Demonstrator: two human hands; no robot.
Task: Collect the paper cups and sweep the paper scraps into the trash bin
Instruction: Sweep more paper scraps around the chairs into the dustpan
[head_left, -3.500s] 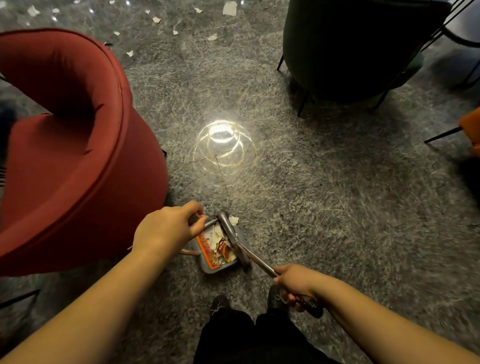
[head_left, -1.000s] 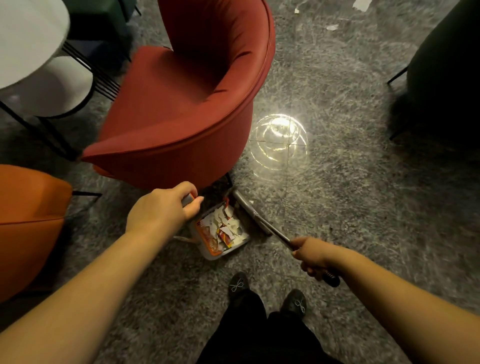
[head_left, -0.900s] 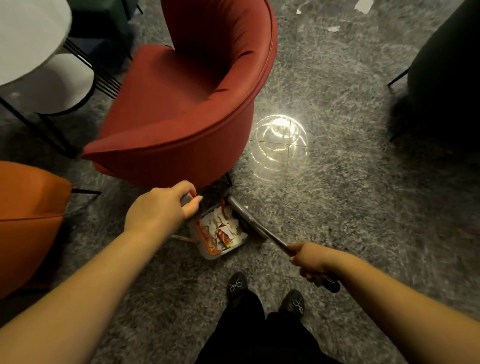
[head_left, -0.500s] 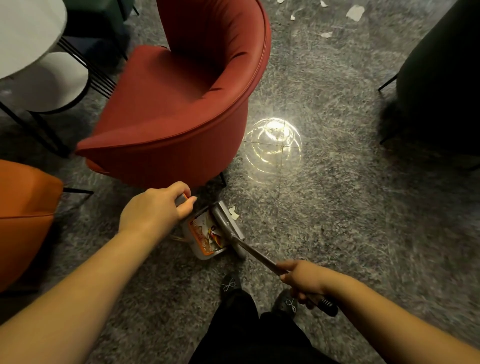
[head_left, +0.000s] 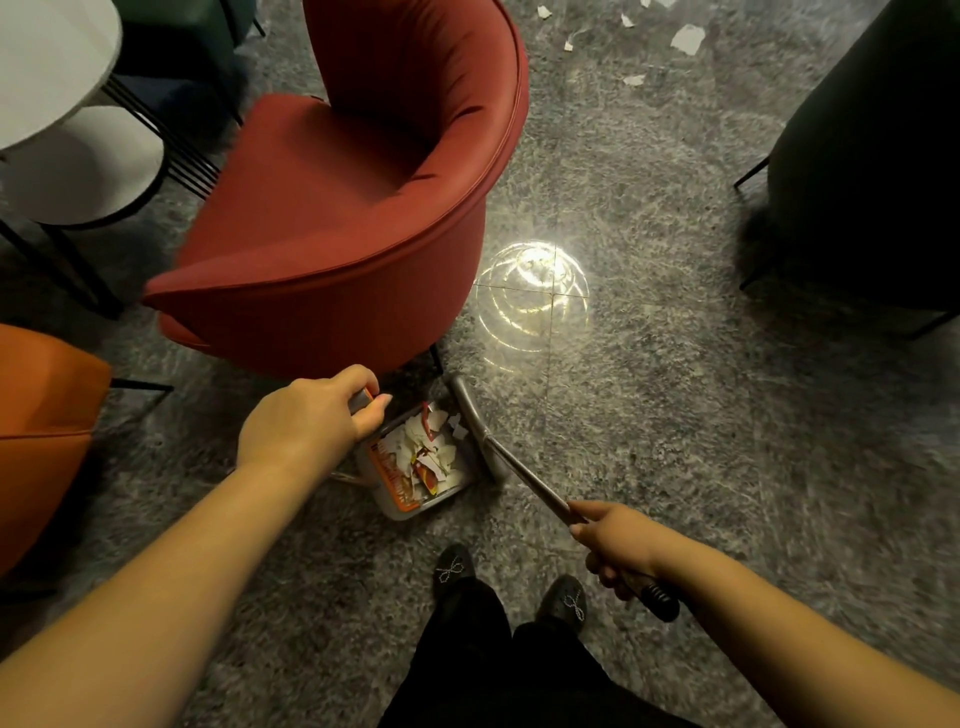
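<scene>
Paper scraps (head_left: 421, 447) heaped inside the dustpan (head_left: 400, 506) — broom (head_left: 480, 431) alongside

Grey dustpan (head_left: 415, 499) on the floor, holding white paper scraps (head_left: 434, 447); grey broom (head_left: 480, 431) head at its right edge. Loose scraps (head_left: 687, 39) lie far off.

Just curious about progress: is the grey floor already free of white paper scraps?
No, several white paper scraps still lie on the grey floor beyond the red armchair.

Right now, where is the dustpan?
The dustpan sits on the floor at centre, just in front of the red chair, between the left hand and the broom head.
</scene>
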